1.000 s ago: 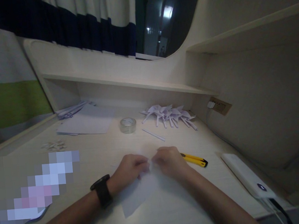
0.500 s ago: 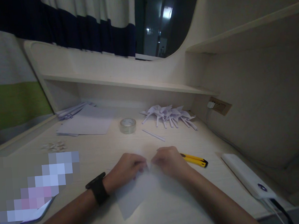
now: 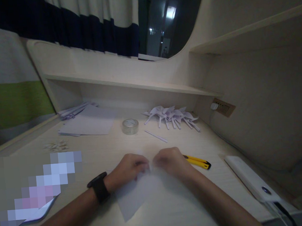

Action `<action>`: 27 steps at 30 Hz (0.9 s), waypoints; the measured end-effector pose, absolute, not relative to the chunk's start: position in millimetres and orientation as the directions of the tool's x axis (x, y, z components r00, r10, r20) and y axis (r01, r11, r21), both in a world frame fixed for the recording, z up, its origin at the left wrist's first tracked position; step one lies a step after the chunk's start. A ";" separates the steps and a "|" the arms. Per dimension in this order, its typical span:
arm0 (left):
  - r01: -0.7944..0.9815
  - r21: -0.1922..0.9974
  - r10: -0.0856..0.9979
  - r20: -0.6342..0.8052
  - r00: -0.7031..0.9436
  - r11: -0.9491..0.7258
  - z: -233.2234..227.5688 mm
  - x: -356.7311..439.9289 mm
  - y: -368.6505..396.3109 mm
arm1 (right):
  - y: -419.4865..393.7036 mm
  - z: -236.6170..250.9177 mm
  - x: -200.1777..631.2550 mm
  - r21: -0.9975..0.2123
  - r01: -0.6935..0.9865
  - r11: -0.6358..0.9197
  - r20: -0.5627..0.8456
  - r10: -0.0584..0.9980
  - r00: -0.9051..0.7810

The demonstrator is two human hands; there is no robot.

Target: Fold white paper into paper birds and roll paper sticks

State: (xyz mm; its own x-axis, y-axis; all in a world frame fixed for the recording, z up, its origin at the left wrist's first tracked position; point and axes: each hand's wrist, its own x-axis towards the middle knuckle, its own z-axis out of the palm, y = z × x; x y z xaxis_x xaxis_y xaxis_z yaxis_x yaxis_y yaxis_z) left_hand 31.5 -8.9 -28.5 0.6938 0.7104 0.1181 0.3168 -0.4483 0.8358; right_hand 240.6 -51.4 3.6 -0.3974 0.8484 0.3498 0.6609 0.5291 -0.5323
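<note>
A piece of white paper (image 3: 132,201) lies under my hands at the middle of the desk, one corner pointing towards me. My left hand (image 3: 131,167), with a black watch on the wrist, pinches the paper near its far part. Close beside it, my right hand (image 3: 167,160) has its fingers curled together at the same part of the paper; they are slightly blurred. A yellow utility knife (image 3: 198,162) lies just right of my right hand. Beyond both hands rests a thin rolled paper stick (image 3: 156,136).
Clear tape (image 3: 130,126) and several paper pinwheels (image 3: 170,115) lie farther back. Paper sheets (image 3: 91,121) are stacked at back left, near small pale scraps (image 3: 55,146). A blurred-out phone (image 3: 40,208) lies left; a white power strip-like device (image 3: 250,178) with cables lies right.
Both hands stay at the same part of the paper with little visible movement. The whole view has shifted very slightly.
</note>
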 end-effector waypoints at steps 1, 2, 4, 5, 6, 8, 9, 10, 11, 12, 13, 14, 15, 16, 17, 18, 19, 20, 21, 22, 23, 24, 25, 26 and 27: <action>0.309 0.843 0.712 0.117 0.693 -0.440 -28.5 31.2 -8.6 | -51.3 3.0 240.2 -0.569 0.649 0.505 0.337 0.863 -0.376; 0.299 0.849 0.707 0.117 0.697 -0.435 -28.5 30.9 -8.3 | -51.2 2.3 239.7 -0.606 0.636 0.477 0.321 0.879 -0.353; 0.284 0.857 0.696 0.114 0.709 -0.430 -28.8 30.4 -7.6 | -50.9 1.1 238.8 -0.686 0.605 0.404 0.270 0.914 -0.303; 0.278 0.860 0.692 0.114 0.712 -0.428 -28.9 30.2 -7.4 | -50.9 1.0 238.3 -0.726 0.584 0.364 0.241 0.930 -0.279; 0.275 0.862 0.692 0.115 0.713 -0.426 -28.8 29.9 -7.3 | -50.9 1.2 237.8 -0.762 0.561 0.324 0.213 0.943 -0.256; 0.272 0.865 0.703 0.121 0.701 -0.420 -28.1 29.4 -7.6 | -50.9 2.5 236.8 -0.822 0.511 0.250 0.161 0.964 -0.214; 0.270 0.866 0.709 0.127 0.694 -0.420 -27.5 29.2 -7.8 | -50.9 3.4 236.3 -0.849 0.485 0.211 0.134 0.973 -0.190; 0.269 0.867 0.712 0.132 0.690 -0.420 -27.0 29.0 -7.9 | -50.9 4.1 235.8 -0.872 0.458 0.173 0.107 0.980 -0.168; 0.270 0.867 0.716 0.133 0.685 -0.420 -26.5 28.8 -7.9 | -50.8 4.5 235.4 -0.891 0.432 0.140 0.083 0.985 -0.149; 0.273 0.865 0.720 0.135 0.681 -0.421 -26.1 28.8 -7.8 | -50.5 4.5 235.0 -0.905 0.408 0.116 0.063 0.988 -0.140; 0.277 0.863 0.722 0.135 0.678 -0.422 -26.0 28.9 -7.6 | -50.1 4.0 234.9 -0.915 0.390 0.105 0.053 0.989 -0.141; 0.281 0.863 0.725 0.132 0.676 -0.420 -26.0 29.0 -7.4 | -49.6 3.0 234.8 -0.919 0.381 0.105 0.051 0.988 -0.149; 0.284 0.864 0.726 0.127 0.675 -0.415 -26.2 29.2 -7.1 | -49.0 1.7 234.9 -0.918 0.380 0.113 0.056 0.986 -0.159; 0.285 0.867 0.726 0.120 0.677 -0.409 -26.3 29.5 -7.0 | -48.4 0.2 235.2 -0.914 0.385 0.124 0.063 0.984 -0.166; 0.286 0.870 0.727 0.112 0.678 -0.401 -26.3 29.7 -7.0 | -47.8 -1.4 235.6 -0.908 0.397 0.135 0.071 0.983 -0.171; 0.289 0.874 0.728 0.101 0.679 -0.391 -26.1 29.9 -7.2 | -47.4 -2.8 236.1 -0.899 0.413 0.148 0.082 0.981 -0.173; 0.293 0.877 0.730 0.090 0.677 -0.381 -25.6 30.0 -7.5 | -47.1 -3.9 236.7 -0.886 0.433 0.167 0.099 0.980 -0.175; 0.298 0.878 0.733 0.083 0.675 -0.374 -24.9 30.1 -7.9 | -47.1 -4.5 237.2 -0.867 0.458 0.198 0.124 0.975 -0.185; 0.301 0.879 0.734 0.077 0.674 -0.369 -24.1 30.0 -8.3 | -47.4 -4.6 237.7 -0.837 0.489 0.244 0.163 0.965 -0.203; 0.300 0.880 0.734 0.077 0.675 -0.368 -23.1 29.9 -8.7 | -48.0 -4.1 238.0 -0.796 0.523 0.305 0.213 0.950 -0.229; 0.295 0.880 0.730 0.080 0.679 -0.371 -22.3 29.7 -8.8 | -48.9 -3.2 238.2 -0.746 0.554 0.369 0.266 0.928 -0.260; 0.288 0.881 0.723 0.085 0.685 -0.376 -21.8 29.4 -8.8 | -49.9 -2.0 238.1 -0.693 0.579 0.430 0.315 0.903 -0.293; 0.281 0.882 0.718 0.088 0.690 -0.379 -21.5 29.2 -8.7 | -51.0 -0.8 237.9 -0.643 0.598 0.478 0.353 0.878 -0.322; 0.276 0.883 0.715 0.092 0.693 -0.380 -21.6 28.9 -8.3 | -51.9 0.3 237.6 -0.604 0.611 0.511 0.380 0.859 -0.343; 0.273 0.883 0.714 0.095 0.694 -0.383 -22.1 28.6 -7.9 | -52.7 1.1 237.2 -0.579 0.619 0.531 0.396 0.847 -0.355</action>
State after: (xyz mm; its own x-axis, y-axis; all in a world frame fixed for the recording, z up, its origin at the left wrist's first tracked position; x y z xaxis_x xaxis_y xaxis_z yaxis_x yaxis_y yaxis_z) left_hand 28.6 -7.9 -22.1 0.6939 0.7138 0.0950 0.2728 -0.3826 0.8827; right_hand 237.2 -52.7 1.1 -0.3550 0.8467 0.3964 0.6191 0.5306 -0.5789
